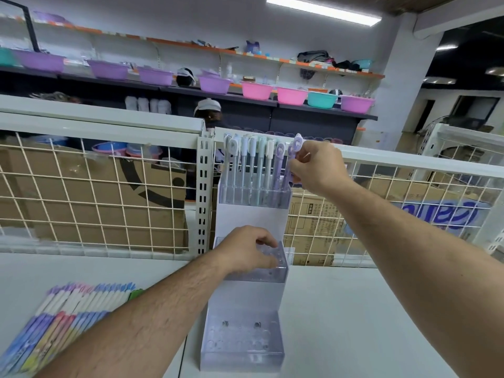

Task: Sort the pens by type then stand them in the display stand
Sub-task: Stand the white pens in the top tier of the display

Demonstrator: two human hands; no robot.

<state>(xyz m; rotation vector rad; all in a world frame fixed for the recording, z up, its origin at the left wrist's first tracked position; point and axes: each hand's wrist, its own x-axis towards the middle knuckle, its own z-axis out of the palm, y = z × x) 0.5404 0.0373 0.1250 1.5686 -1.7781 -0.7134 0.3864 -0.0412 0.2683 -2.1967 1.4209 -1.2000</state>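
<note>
A clear stepped display stand rises in three tiers on the white shelf. Several capped pens stand upright in its top tier. My right hand pinches a purple pen at the right end of that row, its lower end down in the tier. My left hand rests with curled fingers on the holed top of the middle tier. The bottom tier holds no pens. A row of loose pens lies flat at the lower left, white-and-pastel ones above colourful printed ones.
A white wire-grid fence with a slotted upright post backs the shelf, just behind the stand. Cardboard boxes sit beyond it. Farther back, shelves carry purple, pink and teal basins.
</note>
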